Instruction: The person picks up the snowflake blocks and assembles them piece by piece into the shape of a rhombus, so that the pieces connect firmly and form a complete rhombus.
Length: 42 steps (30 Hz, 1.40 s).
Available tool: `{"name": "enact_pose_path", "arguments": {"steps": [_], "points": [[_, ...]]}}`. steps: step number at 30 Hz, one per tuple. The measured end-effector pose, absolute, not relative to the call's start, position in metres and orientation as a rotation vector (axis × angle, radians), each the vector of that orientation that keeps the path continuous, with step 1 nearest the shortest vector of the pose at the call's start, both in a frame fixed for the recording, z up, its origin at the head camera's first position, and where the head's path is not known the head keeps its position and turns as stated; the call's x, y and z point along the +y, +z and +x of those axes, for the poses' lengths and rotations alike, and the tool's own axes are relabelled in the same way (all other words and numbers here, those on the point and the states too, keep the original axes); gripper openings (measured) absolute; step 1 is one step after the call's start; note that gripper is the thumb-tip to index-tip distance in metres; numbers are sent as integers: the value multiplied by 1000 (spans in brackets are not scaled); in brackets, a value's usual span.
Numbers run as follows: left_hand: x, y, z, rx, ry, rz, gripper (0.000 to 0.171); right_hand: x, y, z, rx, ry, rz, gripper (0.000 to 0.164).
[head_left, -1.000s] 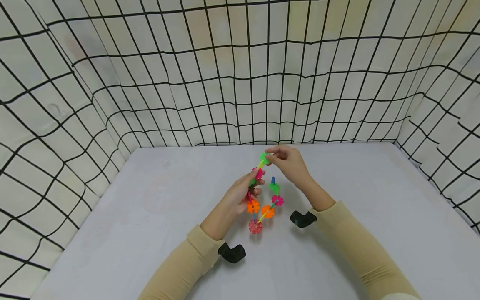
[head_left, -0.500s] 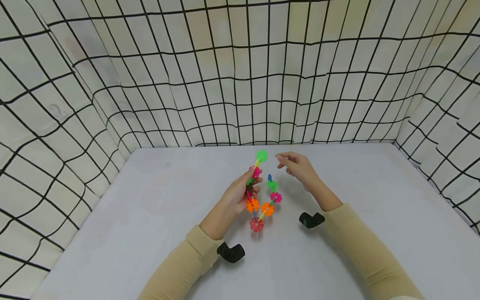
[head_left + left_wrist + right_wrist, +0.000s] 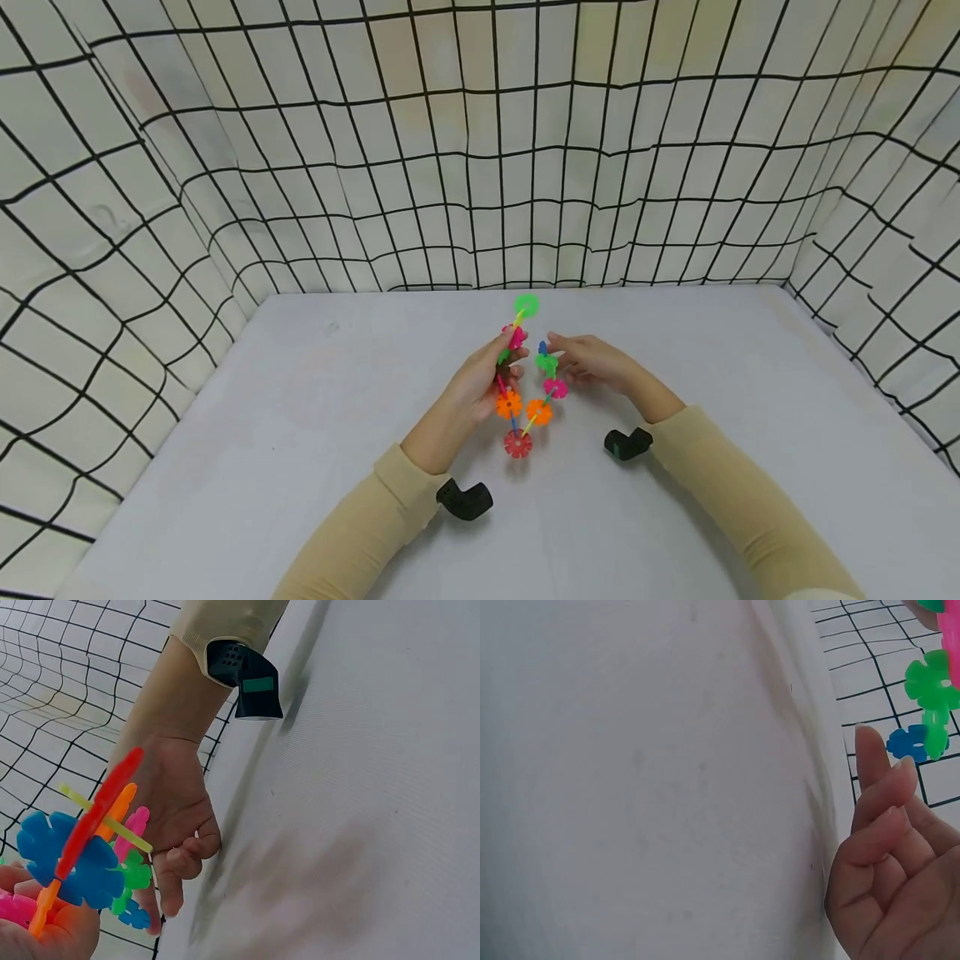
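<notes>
A chain of interlocking plastic snowflake discs (image 3: pixel 517 443) hangs in a U shape above the table. My left hand (image 3: pixel 474 383) grips its left side, the thumb pressed along a pink disc (image 3: pixel 515 337) and a dark piece partly hidden by the fingers. A bright green disc (image 3: pixel 527 305) tops that side. The right side ends in a green disc (image 3: pixel 547 363) and a small blue disc (image 3: pixel 543 347). My right hand (image 3: pixel 600 362) is beside this end, fingertips right at the blue disc (image 3: pixel 909 742). In the right wrist view its fingers are loosely bent, without wrapping around it.
Under both hands lies a white table (image 3: pixel 337 417). Black netting (image 3: pixel 525 175) over white walls encloses its back and sides. A black wrist mount (image 3: pixel 465 500) sticks out from the left sleeve, another mount (image 3: pixel 628 444) from the right one.
My right hand let go of the green top disc, drew off to the right, then came down beside the blue end disc. The left hand keeps its grip, almost in place.
</notes>
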<state>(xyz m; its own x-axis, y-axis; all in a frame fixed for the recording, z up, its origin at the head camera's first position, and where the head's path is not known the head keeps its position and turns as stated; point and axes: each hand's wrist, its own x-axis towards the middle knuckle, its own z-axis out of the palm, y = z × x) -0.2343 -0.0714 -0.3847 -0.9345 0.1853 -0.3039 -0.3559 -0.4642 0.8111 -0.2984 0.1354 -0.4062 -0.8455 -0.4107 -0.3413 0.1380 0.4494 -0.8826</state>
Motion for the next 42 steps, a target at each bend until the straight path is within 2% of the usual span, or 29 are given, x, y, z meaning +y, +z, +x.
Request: {"name": "enact_pose_path", "arguments": {"steps": [5, 9, 12, 25, 34, 42], "points": [[-70, -382, -235, 1372, 2452, -240, 27, 130, -405, -299, 2117, -1457, -201, 67], [-69, -382, -235, 1323, 2495, -259, 22, 125, -403, -298, 2046, -1528, -219, 61], [-68, -382, -236, 1262, 2554, -319, 22, 122, -398, -296, 2019, -1620, -208, 56], [-68, -387, -233, 1220, 2611, -471, 28, 110, -381, -289, 1968, -1800, -166, 55], [-65, -391, -234, 1213, 2571, -516, 20, 110, -379, -285, 1917, -1835, -191, 54], [-64, -389, -235, 1243, 2544, -540, 19, 111, -380, -285, 1933, -1824, -192, 51]]}}
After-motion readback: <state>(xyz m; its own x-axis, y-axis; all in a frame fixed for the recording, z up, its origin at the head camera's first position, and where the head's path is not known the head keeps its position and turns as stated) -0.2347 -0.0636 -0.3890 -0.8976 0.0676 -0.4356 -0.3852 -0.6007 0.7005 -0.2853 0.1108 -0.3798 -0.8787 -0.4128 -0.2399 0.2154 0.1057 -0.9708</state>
